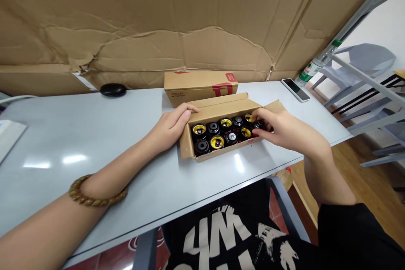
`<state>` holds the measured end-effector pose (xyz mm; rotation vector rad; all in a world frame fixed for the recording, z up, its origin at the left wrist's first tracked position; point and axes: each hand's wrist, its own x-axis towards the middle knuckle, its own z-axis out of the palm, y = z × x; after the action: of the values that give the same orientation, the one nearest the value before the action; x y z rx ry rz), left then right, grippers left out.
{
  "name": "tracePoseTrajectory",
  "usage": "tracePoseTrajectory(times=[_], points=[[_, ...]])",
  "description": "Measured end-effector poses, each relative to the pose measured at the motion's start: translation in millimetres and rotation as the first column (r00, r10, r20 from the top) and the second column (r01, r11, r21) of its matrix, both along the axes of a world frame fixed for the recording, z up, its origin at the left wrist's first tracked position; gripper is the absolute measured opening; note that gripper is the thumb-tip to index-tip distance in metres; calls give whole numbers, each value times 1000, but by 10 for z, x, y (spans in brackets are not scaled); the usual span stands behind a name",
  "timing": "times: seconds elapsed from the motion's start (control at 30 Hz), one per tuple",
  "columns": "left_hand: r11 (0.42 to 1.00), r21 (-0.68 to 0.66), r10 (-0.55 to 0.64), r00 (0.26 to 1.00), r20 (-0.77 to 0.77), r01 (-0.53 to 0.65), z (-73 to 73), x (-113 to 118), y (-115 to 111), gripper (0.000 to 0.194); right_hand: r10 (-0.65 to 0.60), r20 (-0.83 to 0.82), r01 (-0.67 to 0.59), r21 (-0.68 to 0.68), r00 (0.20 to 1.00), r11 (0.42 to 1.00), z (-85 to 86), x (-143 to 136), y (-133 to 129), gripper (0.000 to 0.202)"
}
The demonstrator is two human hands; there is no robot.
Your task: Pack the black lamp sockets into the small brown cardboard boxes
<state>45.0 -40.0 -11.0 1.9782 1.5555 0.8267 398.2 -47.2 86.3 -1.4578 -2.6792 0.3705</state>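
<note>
An open cardboard box (pixel 202 158) lies on the table, packed with several black round parts (pixel 202 147). Some of them show a yellow threaded inside (pixel 217 142); others have black tops with a hole in the centre. At the box's left end, my left hand (pixel 173 126) grips the wall and flap, with the index finger stretched along the flap. Over the right end, my right hand (pixel 278 128) closes its fingers around a black round part (pixel 259 124) in the corner. My fingers partly hide that part.
A closed cardboard box (pixel 199 86) with red print stands just behind the open one. To the right are a phone (pixel 295 90) and a plastic bottle (pixel 316 67). A black oval object (pixel 113 90) sits at the back left. Cardboard (pixel 133 17) walls the table's rear edge.
</note>
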Motion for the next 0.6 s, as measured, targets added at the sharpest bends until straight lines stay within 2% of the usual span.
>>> tracePoseTrajectory(times=[0.07,0.2,0.43,0.6], points=[[1000,12,1,1000,-3,-1,-19,-6,12,53,-52,38,53,-24,998,998,13,10,9,25],[999,31,-14,1000,2,14,-48,-13,27,51,-64,45,67,-52,997,996,26,19,63,22],[1000,23,9,1000,17,-10,-9,31,-16,50,19,-51,-20,-33,999,999,75,9,80,22],[999,32,18,999,35,-19,-18,38,-21,48,-9,-89,6,-43,996,999,123,104,72,25]])
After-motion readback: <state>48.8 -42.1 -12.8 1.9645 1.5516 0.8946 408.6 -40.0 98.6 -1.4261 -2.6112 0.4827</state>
